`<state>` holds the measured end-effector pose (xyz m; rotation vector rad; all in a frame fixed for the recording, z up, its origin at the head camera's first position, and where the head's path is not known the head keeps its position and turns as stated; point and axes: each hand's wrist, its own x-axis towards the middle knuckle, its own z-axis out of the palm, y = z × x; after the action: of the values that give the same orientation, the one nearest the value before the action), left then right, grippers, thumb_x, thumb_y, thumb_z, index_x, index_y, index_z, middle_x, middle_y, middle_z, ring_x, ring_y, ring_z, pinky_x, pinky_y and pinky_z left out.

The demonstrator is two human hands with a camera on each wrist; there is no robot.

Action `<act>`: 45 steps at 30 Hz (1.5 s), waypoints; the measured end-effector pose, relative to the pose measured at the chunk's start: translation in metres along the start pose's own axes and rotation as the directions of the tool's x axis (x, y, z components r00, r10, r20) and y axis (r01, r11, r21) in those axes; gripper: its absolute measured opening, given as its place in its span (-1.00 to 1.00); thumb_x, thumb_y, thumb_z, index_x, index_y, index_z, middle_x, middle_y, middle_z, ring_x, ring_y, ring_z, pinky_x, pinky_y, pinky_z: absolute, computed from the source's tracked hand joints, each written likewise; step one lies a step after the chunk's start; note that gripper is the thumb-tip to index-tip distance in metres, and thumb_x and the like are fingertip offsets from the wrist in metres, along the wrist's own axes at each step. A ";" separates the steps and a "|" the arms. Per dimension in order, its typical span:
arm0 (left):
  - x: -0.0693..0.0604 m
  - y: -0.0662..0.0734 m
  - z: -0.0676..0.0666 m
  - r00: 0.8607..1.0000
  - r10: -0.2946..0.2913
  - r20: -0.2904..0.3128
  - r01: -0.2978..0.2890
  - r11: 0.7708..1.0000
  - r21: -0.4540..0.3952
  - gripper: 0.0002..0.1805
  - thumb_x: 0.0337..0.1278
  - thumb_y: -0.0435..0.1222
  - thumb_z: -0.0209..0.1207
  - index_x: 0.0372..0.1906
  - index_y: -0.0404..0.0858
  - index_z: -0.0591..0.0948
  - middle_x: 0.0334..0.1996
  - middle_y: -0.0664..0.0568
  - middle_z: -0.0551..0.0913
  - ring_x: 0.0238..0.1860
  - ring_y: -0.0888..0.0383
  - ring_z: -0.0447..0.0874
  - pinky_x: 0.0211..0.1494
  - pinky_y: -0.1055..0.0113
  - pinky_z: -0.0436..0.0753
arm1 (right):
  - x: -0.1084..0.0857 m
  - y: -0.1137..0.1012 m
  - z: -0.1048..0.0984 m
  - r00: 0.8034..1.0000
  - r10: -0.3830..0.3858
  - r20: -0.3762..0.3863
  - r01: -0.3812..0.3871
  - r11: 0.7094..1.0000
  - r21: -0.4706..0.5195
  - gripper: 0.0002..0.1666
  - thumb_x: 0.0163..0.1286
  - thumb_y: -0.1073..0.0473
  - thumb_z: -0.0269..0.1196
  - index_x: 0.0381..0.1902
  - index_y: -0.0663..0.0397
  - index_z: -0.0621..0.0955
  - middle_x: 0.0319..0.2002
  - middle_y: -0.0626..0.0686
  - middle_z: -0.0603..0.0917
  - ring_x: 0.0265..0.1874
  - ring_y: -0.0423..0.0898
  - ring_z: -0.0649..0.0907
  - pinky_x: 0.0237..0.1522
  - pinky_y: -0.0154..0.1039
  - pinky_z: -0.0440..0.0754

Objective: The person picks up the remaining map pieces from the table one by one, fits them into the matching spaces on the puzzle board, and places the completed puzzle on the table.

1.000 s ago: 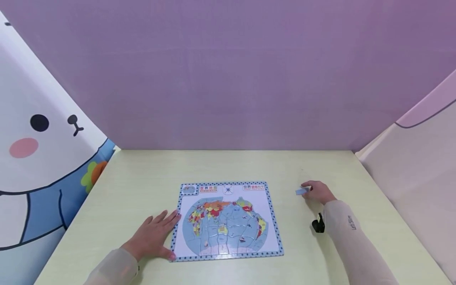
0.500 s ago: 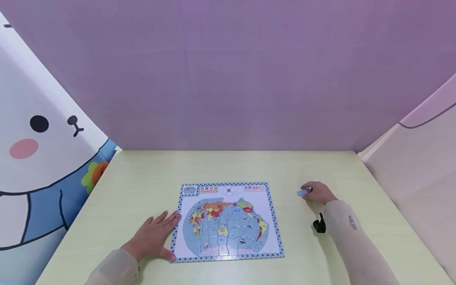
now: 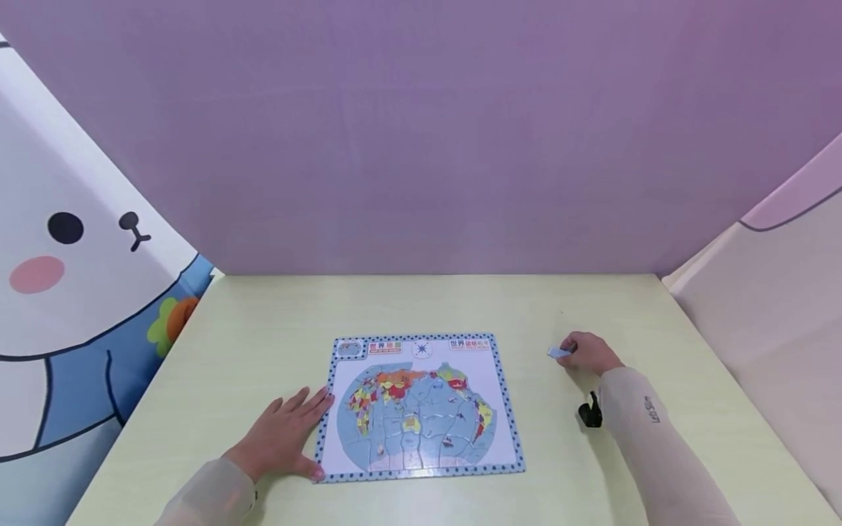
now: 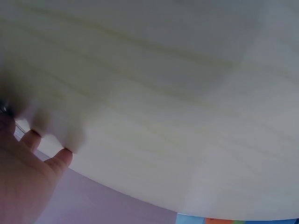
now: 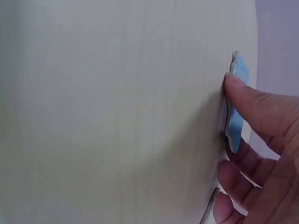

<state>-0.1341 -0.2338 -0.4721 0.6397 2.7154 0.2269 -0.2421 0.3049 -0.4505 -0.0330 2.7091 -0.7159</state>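
A world-map jigsaw puzzle (image 3: 421, 416) in a dotted blue frame lies flat on the table, its map largely filled with joined pieces. My left hand (image 3: 283, 435) is spread at the puzzle's left border, fingertips and thumb touching the frame; in the left wrist view only part of this hand (image 4: 35, 172) shows. To the right of the board, just over the table, my right hand (image 3: 590, 354) pinches a light blue puzzle piece (image 3: 559, 352). The right wrist view shows the thumb on this thin piece (image 5: 237, 121), held on edge, with other fingers curled behind it.
The pale table (image 3: 421, 307) ends at a purple wall (image 3: 421, 146) behind. A panel with a cartoon figure (image 3: 85, 292) stands at the left, and a pale panel (image 3: 776, 314) at the right. A black strap piece (image 3: 590, 413) hangs by the right wrist.
The blue puzzle piece has tilted slightly in my right fingers, with that hand staying almost in place. My left hand and the puzzle have not moved.
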 end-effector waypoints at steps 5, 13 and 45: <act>-0.001 0.001 -0.001 1.000 -0.001 0.008 0.001 1.000 -0.005 0.28 -0.46 0.39 0.32 0.41 -0.30 0.26 0.43 -0.14 0.21 0.41 -0.29 0.07 0.28 -0.36 0.14 | -0.002 0.000 -0.002 1.000 -0.005 0.007 0.005 1.000 0.000 -0.69 0.19 0.24 0.35 -0.19 0.35 0.56 -0.22 0.26 0.61 -0.23 0.14 0.57 -0.14 0.05 0.51; 0.001 0.001 0.000 0.999 -0.025 0.019 0.025 1.000 0.005 0.27 -0.47 0.37 0.34 0.42 -0.27 0.26 0.44 -0.09 0.20 0.42 -0.27 0.05 0.29 -0.36 0.12 | -0.003 -0.001 -0.006 0.999 -0.049 0.005 0.049 0.999 0.004 -0.76 0.15 0.37 0.30 -0.20 0.40 0.62 -0.31 0.18 0.65 -0.30 0.06 0.58 -0.16 0.00 0.54; -0.004 0.005 -0.003 1.000 -0.017 -0.011 0.017 1.000 -0.004 0.25 -0.45 0.37 0.35 0.42 -0.26 0.27 0.44 -0.09 0.21 0.42 -0.25 0.07 0.29 -0.35 0.13 | -0.013 -0.067 0.003 0.983 -0.168 0.070 0.143 0.951 0.274 -0.74 0.21 0.52 0.18 -0.14 0.54 0.62 -0.28 0.28 0.71 -0.36 -0.03 0.69 -0.27 -0.19 0.69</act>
<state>-0.1292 -0.2312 -0.4672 0.6158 2.7292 0.2321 -0.2333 0.2462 -0.4159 -0.2115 2.5189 -1.0950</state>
